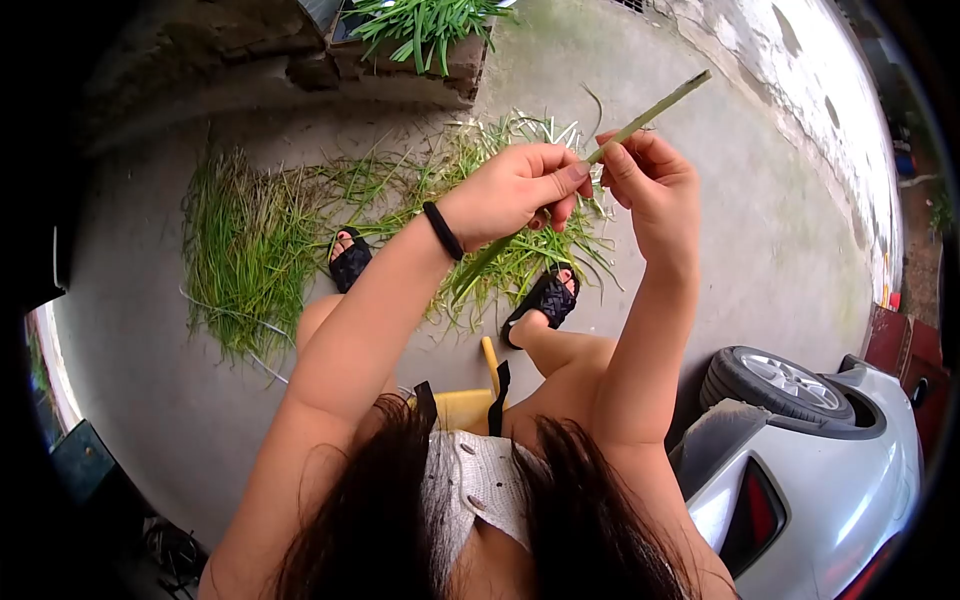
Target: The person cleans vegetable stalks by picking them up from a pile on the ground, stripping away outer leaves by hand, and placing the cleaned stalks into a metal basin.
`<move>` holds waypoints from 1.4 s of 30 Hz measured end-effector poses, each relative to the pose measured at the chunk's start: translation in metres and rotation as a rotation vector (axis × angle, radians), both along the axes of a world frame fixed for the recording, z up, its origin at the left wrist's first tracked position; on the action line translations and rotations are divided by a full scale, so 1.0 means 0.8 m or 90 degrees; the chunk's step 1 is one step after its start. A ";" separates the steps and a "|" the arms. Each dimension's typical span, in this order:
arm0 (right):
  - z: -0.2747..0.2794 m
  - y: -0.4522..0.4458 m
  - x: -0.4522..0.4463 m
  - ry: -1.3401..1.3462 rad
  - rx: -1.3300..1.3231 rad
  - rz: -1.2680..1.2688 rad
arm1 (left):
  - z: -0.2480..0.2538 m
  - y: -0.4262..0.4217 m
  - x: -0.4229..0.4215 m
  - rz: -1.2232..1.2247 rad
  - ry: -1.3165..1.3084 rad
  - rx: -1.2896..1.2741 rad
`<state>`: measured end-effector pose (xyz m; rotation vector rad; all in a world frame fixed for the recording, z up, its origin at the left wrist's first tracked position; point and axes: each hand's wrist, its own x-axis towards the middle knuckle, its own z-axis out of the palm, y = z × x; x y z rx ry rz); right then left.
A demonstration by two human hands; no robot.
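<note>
A long, flat green stalk is stretched between my two hands, its pale cut-looking end pointing up and to the right. My left hand, with a black band on the wrist, is closed around its middle, thumb on top. Green leaf ends trail below that hand. Close beside it, my right hand pinches the stalk between thumb and fingers. Part of the stalk is hidden behind the fingers. Beneath both hands lie loose green stalks and trimmings on the concrete floor.
A larger heap of long green stalks lies to the left. More green stalks rest on a brick ledge ahead. Black sandals stand among the trimmings. A silver car is at the right, and a peeling wall runs behind.
</note>
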<state>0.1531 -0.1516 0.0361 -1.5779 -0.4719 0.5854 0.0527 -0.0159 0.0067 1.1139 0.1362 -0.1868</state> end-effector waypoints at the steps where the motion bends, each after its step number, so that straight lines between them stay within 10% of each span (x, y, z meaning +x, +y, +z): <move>1: -0.001 -0.001 0.002 0.017 0.010 0.005 | 0.001 0.001 0.000 -0.017 -0.002 -0.030; 12: -0.004 -0.002 0.005 0.050 0.033 0.029 | 0.003 0.004 -0.004 -0.045 0.006 -0.096; 35: -0.011 -0.092 0.085 -0.042 0.302 -0.647 | 0.011 0.008 -0.010 -0.185 0.051 0.022; 42: -0.006 -0.063 0.048 -0.217 -0.133 -0.178 | 0.005 0.007 -0.004 -0.076 0.058 0.016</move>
